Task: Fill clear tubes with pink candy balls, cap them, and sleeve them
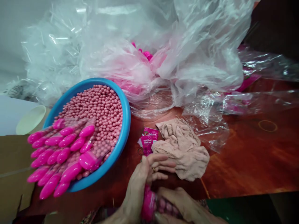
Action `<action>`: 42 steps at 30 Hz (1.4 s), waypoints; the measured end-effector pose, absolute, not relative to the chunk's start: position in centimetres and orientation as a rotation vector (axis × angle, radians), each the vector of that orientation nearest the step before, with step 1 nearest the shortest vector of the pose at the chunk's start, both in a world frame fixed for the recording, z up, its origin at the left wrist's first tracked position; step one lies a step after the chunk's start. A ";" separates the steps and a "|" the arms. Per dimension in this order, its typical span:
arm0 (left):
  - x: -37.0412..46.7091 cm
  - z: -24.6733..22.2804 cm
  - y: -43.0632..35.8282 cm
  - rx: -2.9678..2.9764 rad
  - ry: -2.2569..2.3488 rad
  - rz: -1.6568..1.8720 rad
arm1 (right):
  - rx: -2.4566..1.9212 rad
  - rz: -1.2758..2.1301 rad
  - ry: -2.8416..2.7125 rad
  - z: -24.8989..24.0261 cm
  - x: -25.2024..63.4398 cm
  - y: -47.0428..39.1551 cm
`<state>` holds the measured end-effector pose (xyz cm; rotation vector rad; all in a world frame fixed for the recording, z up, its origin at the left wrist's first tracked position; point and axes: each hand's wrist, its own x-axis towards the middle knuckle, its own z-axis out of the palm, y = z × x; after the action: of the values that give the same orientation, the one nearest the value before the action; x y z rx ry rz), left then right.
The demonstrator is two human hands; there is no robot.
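Note:
Near the table's front edge my right hand (184, 202) is wrapped round a clear pack of pink balls (166, 206). A bright pink printed label (149, 203) is at the pack's left end. My left hand (140, 183) lies beside that end, fingers stretched out, its palm against or close to the label; the exact contact is hidden. Just beyond my left fingers are several pink printed labels (149, 140) and a crumpled beige cloth (183, 147).
On the left a blue basin (126, 124) holds loose pink balls (100, 105). Clear packs with bright pink caps (70, 140) rest in it and overhang its rim. A cream cup (32, 119) lies behind. Large plastic bags (198, 46) and clear wrap (210, 115) cover the back.

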<state>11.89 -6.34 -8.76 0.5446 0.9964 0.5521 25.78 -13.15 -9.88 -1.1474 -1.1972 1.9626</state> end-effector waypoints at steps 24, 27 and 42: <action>13.1 -9.4 -8.7 0.227 1.053 0.789 | -1.466 1.448 -1.022 -12.4 22.1 -13.2; 12.9 -9.8 -8.9 0.192 1.091 0.815 | -1.474 1.370 -0.972 -11.4 22.3 -12.6; 10.9 -9.3 -4.9 0.891 1.283 0.935 | -1.353 1.504 -0.825 -11.8 24.9 -12.7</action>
<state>10.90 -4.95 -9.31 0.8907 1.2832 0.9352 24.91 -12.70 -11.84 -1.3534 -0.8250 1.5040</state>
